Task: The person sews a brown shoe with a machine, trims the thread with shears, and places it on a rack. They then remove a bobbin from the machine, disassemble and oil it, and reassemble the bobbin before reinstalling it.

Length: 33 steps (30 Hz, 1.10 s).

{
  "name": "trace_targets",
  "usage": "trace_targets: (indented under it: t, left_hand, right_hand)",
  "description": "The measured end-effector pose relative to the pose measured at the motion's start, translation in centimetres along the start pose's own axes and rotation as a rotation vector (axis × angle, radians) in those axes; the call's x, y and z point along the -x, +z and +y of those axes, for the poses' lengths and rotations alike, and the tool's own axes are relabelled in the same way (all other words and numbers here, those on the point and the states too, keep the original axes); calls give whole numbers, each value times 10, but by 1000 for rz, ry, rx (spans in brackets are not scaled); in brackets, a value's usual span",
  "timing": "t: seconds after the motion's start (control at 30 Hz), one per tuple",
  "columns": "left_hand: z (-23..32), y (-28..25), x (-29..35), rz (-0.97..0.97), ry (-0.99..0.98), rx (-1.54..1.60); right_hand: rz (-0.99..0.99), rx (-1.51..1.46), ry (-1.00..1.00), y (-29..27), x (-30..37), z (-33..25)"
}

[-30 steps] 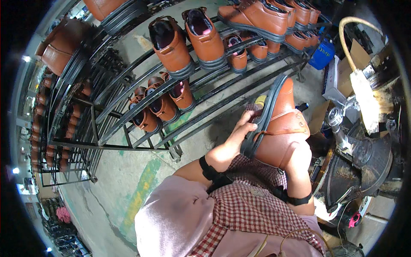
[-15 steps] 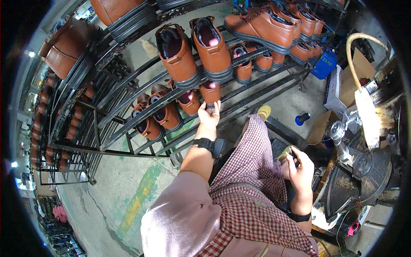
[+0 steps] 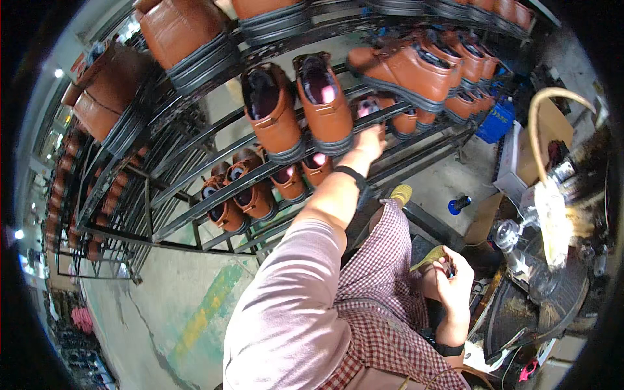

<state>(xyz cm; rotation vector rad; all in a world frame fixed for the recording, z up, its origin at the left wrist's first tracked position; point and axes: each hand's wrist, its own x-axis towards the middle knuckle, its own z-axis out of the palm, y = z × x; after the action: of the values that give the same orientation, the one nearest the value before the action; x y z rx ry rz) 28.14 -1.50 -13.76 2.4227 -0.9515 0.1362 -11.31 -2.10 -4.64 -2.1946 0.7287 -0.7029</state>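
One brown shoe (image 3: 368, 104) on the lower row of the rack (image 3: 188, 220) now has the left hand (image 3: 370, 144), shifted rightward, against it, grip unclear; the right hand (image 3: 457, 281) pinches a small dark object (image 3: 450, 269)

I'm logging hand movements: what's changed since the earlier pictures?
The brown shoe that was held now sits low on the rack. The left hand released it and moved right, to another shoe, grip unclear. The right hand also let go. Shoes above stayed put.
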Motion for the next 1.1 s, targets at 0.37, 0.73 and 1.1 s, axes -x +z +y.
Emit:
trace_targets:
  t: [0.37, 0.73, 1.1]
  left_hand:
    - [93, -114, 143, 155, 492, 129]
    - [112, -106, 235, -316, 28, 1346]
    - [181, -127, 208, 74, 10, 1625]
  right_hand:
    - [-147, -471, 583, -12, 7, 9]
    - [89, -787, 472, -23, 43, 15]
    - [430, -737, 215, -40, 2, 9]
